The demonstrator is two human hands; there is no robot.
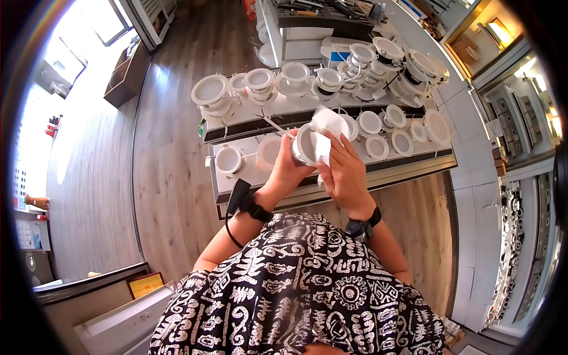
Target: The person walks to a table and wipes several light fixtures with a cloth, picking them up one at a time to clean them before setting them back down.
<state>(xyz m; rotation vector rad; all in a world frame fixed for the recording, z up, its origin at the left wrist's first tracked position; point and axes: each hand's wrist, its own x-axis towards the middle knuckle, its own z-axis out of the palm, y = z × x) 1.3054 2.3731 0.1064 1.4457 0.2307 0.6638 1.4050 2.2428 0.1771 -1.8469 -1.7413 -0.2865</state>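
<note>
Floor (171,165): wood-look planks, long grain, some glare. On it, a two-tier display stand (408,165), pale shelf tops, long straight front edges, dark band under the upper tier. Patterned garment (296,278) on the wearer: black with white figures, soft folds, close up to the stand. Upper tier carries a row of downlights (211,90): round white rims, frosted-looking faces, some piled on each other, loose leads between them. Lower tier has a second row (370,122), mostly flat discs and shallow cups, faces tilted up. Left hand (288,168) is curled firmly round the side of one downlight, the held lamp (303,146), lifted in front of the lower tier and resting on nothing but the hand. Right hand (343,171) has its fingers fairly straight, pinning a white wipe (330,123) against the lamp's face and rim. Reads as the wiping step, mid-job. My take: the next move calls for the left grip to stay steady and roll the lamp a bit, so the wipe reaches the rim it now covers. Lamp: hard, smooth, white ring, shallow cup shape. Wipe: thin, limp, crumpled, peaks standing up; paper or cloth, can't tell. Black band (255,210) on the left wrist, dark watch-like unit (358,229) on the right. Smallest: thin pale strip (277,126) poking out past the left hand; clip or lead, can't tell.
</note>
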